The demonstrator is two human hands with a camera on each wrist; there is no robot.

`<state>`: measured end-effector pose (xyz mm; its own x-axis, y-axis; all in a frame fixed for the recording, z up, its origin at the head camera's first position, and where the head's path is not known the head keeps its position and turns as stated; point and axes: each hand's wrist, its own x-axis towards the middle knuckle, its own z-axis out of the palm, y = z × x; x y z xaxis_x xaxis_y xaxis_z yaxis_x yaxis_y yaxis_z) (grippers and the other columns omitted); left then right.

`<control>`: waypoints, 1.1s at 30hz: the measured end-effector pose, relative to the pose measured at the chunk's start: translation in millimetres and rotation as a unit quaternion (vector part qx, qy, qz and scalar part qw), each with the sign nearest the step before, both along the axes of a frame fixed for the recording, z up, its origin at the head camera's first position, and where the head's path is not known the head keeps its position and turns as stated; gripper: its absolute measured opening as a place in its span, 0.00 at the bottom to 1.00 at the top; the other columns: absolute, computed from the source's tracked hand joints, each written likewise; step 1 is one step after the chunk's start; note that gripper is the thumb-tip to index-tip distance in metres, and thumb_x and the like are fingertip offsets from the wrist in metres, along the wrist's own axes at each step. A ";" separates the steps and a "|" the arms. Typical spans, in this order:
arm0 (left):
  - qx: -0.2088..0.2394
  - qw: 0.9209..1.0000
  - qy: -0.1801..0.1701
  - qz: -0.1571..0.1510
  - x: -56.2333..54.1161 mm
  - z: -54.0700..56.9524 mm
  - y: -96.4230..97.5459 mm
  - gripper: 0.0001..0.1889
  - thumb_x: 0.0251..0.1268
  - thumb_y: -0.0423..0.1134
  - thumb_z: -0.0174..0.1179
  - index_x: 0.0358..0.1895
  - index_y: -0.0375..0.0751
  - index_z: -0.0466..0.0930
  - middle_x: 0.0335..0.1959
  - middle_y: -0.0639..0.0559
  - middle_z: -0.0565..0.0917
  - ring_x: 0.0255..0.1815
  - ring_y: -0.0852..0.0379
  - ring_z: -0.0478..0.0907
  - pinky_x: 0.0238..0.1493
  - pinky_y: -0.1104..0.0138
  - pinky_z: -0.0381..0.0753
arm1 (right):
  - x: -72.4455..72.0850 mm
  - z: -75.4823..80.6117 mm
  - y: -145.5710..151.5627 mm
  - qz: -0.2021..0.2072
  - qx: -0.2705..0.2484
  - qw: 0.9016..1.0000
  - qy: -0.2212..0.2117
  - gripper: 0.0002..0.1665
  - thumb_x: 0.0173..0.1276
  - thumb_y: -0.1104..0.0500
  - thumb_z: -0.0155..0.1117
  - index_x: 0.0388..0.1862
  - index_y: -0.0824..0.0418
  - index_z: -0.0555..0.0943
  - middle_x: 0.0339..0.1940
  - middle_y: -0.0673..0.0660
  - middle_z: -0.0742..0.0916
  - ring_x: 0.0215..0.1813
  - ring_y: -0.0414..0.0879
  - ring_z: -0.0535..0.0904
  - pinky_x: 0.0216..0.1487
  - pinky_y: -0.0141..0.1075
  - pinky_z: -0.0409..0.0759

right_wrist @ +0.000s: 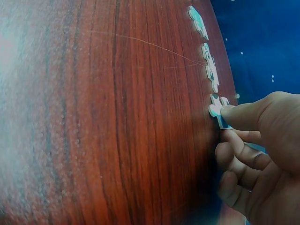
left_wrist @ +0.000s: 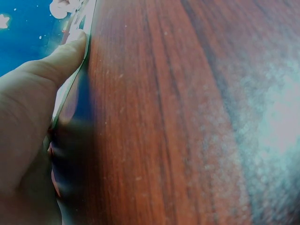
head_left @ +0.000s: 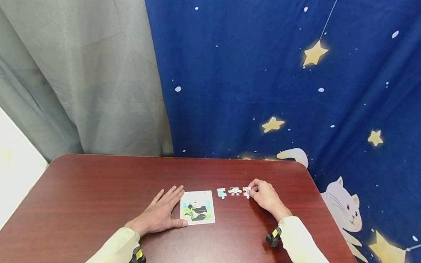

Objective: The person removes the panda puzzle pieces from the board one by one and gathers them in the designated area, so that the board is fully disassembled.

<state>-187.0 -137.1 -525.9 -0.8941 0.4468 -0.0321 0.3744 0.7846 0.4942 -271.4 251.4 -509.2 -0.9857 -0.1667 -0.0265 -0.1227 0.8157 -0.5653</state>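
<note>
A square panda picture board (head_left: 204, 202) lies flat on the table, with my left hand (head_left: 159, 214) spread along its left side. The left thumb (left_wrist: 68, 54) rests on the board's near left corner. To the right of the board, puzzle pieces form a short row: a light blue piece (head_left: 221, 193), a mostly white piece (head_left: 235, 191) in the middle, and a third puzzle piece (right_wrist: 215, 110) at the right end. My right hand (head_left: 266, 196) pinches that end piece, thumb on top and the other fingers curled. Part of the piece is hidden under the thumb.
The dark red wooden table (head_left: 107, 193) has rounded far corners. A grey curtain (head_left: 113, 77) and a blue star-patterned curtain (head_left: 234, 75) hang behind it. Each wrist wears a small black camera, such as the right wrist camera (head_left: 273, 237).
</note>
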 end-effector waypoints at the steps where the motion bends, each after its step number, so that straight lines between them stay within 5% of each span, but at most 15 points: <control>1: -0.004 1.000 -0.002 0.000 0.5 0.7 0.1 0.57 0.64 0.69 0.68 0.86 0.37 0.56 0.89 0.44 0.56 0.91 0.40 0.49 0.88 0.36 0.43 | 0.1 -0.3 -0.1 -0.001 0.001 1.000 -0.001 0.04 0.72 0.61 0.71 0.42 0.60 0.85 0.33 0.53 0.90 0.36 0.42 0.82 0.43 0.39 0.80; 8: -0.004 1.000 0.004 0.002 1.2 0.4 -0.1 0.57 0.63 0.69 0.69 0.85 0.36 0.57 0.89 0.43 0.57 0.91 0.40 0.51 0.88 0.36 0.45 | 1.4 0.1 -1.7 -0.004 0.016 1.000 0.002 0.04 0.72 0.61 0.71 0.42 0.59 0.85 0.32 0.52 0.89 0.34 0.43 0.81 0.41 0.39 0.79; 16: 0.030 0.999 0.020 0.002 -1.5 -15.6 -4.8 0.61 0.59 0.76 0.66 0.85 0.37 0.58 0.89 0.44 0.58 0.90 0.41 0.51 0.87 0.38 0.44 | 3.6 -4.8 -1.6 -0.005 0.027 1.000 0.011 0.03 0.72 0.59 0.70 0.43 0.55 0.85 0.31 0.50 0.88 0.34 0.42 0.80 0.39 0.39 0.77; 25: 0.028 0.999 0.019 0.004 1.7 -9.6 -4.1 0.59 0.60 0.72 0.69 0.84 0.36 0.59 0.88 0.42 0.60 0.90 0.38 0.53 0.86 0.36 0.46 | 3.9 -2.6 -15.6 -0.004 0.020 0.998 0.060 0.03 0.71 0.58 0.72 0.42 0.53 0.85 0.31 0.47 0.86 0.33 0.41 0.78 0.39 0.39 0.77; 33: 0.032 0.999 0.020 0.000 2.1 -5.6 -3.3 0.59 0.61 0.72 0.67 0.85 0.35 0.58 0.88 0.41 0.59 0.90 0.37 0.52 0.86 0.35 0.45 | 10.8 9.9 -46.4 0.052 0.016 0.996 0.077 0.03 0.71 0.60 0.72 0.42 0.53 0.86 0.31 0.45 0.85 0.33 0.39 0.77 0.39 0.37 0.77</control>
